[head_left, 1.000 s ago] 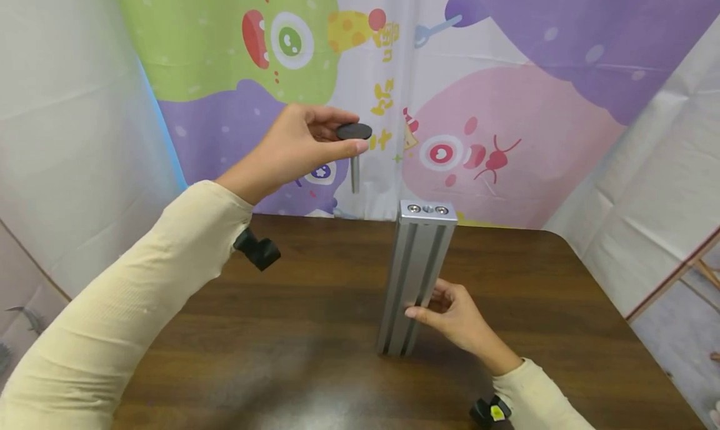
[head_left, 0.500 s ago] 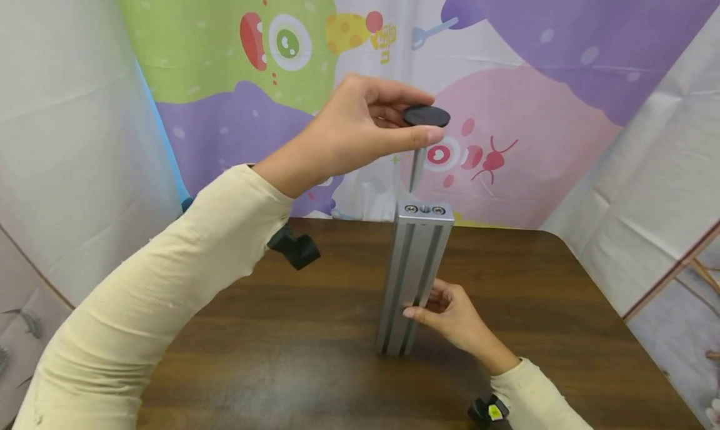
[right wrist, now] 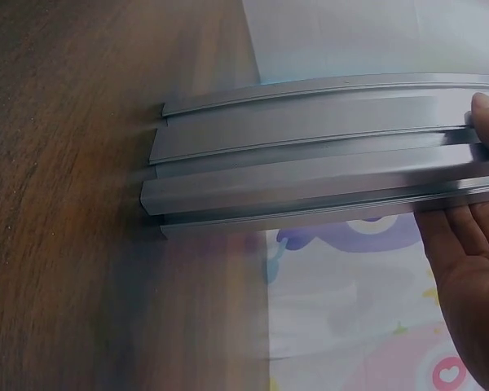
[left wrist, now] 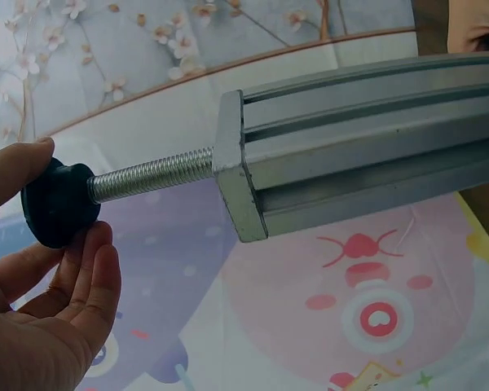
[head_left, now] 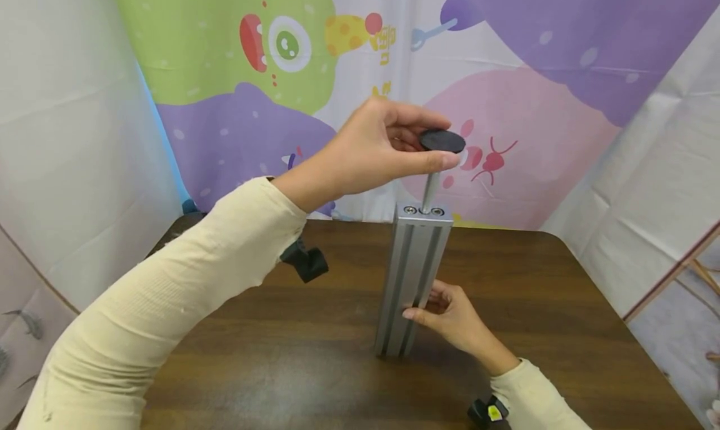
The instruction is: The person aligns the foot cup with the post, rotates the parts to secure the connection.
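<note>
While the left hand (head_left: 367,149) pinches a black disc (head_left: 442,141) by its rim, the right hand (head_left: 458,322) grips an upright metal profile (head_left: 413,274), well in from the far edge of the surface (head_left: 270,342). Only the left wrist view shows the disc's rod (left wrist: 153,175) as threaded, meeting the end plate (left wrist: 240,171); only the head view shows two screws (head_left: 410,210) flanking it.
</note>
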A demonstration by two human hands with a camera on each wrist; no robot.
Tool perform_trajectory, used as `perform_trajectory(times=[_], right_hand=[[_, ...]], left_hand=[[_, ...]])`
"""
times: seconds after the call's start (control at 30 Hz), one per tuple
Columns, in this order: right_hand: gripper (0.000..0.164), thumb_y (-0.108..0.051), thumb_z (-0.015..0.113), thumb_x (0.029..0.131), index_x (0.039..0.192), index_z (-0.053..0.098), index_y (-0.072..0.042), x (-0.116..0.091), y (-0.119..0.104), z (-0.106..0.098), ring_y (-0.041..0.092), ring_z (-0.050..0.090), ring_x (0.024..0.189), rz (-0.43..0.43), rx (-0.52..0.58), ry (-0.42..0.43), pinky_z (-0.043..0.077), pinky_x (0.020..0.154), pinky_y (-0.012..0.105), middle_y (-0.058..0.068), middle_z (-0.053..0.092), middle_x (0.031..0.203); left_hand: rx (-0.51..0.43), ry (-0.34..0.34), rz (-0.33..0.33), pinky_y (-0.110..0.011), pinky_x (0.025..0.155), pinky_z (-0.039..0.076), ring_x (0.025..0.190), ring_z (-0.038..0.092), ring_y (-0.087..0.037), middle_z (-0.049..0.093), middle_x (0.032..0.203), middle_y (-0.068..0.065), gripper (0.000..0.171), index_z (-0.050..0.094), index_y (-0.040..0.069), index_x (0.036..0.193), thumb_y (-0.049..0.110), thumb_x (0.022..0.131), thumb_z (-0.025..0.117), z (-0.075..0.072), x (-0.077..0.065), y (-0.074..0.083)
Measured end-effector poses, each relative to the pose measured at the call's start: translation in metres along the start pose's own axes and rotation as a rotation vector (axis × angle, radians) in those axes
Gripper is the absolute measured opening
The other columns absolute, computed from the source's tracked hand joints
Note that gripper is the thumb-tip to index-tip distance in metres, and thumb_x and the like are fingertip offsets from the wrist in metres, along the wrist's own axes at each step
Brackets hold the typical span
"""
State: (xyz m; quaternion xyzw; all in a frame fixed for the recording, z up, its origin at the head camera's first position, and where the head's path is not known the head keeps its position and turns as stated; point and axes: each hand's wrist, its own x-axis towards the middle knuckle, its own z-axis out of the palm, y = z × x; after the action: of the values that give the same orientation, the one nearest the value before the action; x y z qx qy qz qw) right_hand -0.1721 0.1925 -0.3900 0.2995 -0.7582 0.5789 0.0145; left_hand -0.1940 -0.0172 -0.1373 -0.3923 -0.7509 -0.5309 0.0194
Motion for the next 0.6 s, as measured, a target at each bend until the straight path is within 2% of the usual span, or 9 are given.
perform_trajectory(times=[0.37,0.6], right_hand=[[0.022,-0.001,0.071,0.084,0.103,0.064,0.005,0.0002,-0.0003,-0.0015,0.012,0.069,0.085,0.011,-0.022,-0.003,0.056,0.071,0.029,0.016,0.072,0.094],[0.02,-0.002,0.07,0.085,0.102,0.064,0.005,0.0002,0.0002,-0.0012,0.012,0.069,0.084,0.008,-0.024,-0.004,0.056,0.071,0.029,0.015,0.072,0.093]], left_hand=[[0.032,-0.019,0.006,-0.026,0.078,0.054,0.082,0.067,-0.014,0.072,0.093,-0.007,0.04,0.066,0.0,0.117,0.013,0.081,0.077,0.0019,-0.001,-0.0009],[0.037,-0.037,-0.013,-0.028,0.075,0.054,0.079,0.068,-0.015,0.072,0.089,-0.006,0.034,0.068,0.002,0.112,0.013,0.081,0.077,0.0014,0.0011,0.0003]])
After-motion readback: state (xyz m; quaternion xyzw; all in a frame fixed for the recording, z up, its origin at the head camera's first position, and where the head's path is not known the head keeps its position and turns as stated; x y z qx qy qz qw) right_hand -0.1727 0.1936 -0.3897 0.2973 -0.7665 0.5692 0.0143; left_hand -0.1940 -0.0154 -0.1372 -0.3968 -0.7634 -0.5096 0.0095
